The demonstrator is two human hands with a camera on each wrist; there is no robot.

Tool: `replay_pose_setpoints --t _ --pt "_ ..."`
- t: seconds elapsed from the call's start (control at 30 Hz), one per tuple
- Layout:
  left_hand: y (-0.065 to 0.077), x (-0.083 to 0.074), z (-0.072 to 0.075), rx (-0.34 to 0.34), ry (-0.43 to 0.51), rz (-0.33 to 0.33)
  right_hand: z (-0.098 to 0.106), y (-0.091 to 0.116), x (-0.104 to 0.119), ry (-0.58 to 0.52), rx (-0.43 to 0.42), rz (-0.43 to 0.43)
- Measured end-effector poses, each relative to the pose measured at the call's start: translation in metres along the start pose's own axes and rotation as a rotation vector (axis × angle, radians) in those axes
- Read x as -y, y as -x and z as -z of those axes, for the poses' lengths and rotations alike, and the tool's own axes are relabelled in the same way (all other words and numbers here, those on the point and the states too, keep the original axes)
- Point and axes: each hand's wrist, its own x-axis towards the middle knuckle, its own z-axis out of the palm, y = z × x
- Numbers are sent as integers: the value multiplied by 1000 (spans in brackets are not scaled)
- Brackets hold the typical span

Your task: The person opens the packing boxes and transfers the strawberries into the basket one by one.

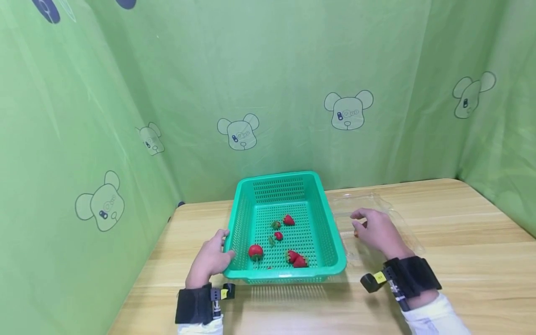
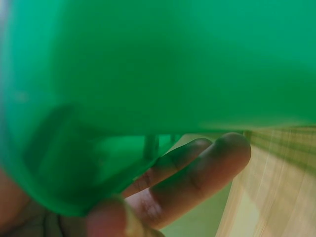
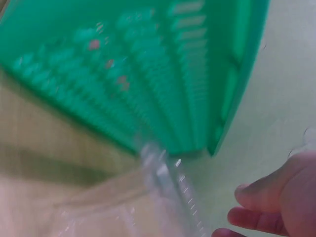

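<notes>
A green plastic basket (image 1: pixel 281 273) stands mid-table, with several strawberries (image 1: pixel 256 252) spread over its slotted floor. My left hand (image 1: pixel 211 255) grips its near-left rim. In the left wrist view, the fingers (image 2: pixel 197 185) reach under the rim from outside. To the right of the basket lies a clear plastic container (image 1: pixel 404 228), and my right hand (image 1: pixel 380 231) hovers over it with bent fingers. A small reddish piece (image 1: pixel 356 234) shows below the right fingertips. The right wrist view shows nothing between the visible fingers (image 3: pixel 259 219).
The wooden table (image 1: pixel 465 223) extends right of the container. A green curtain (image 1: pixel 284 93) with bear-head prints hangs behind the table and along both sides. The basket's right wall (image 1: pixel 331 218) stands close beside the container.
</notes>
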Motion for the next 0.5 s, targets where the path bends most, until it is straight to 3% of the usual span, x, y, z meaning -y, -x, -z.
replay_pose_setpoints --t 0.5 --pt "0 0 0 0 12 7 -12 -8 -27 56 205 -97"
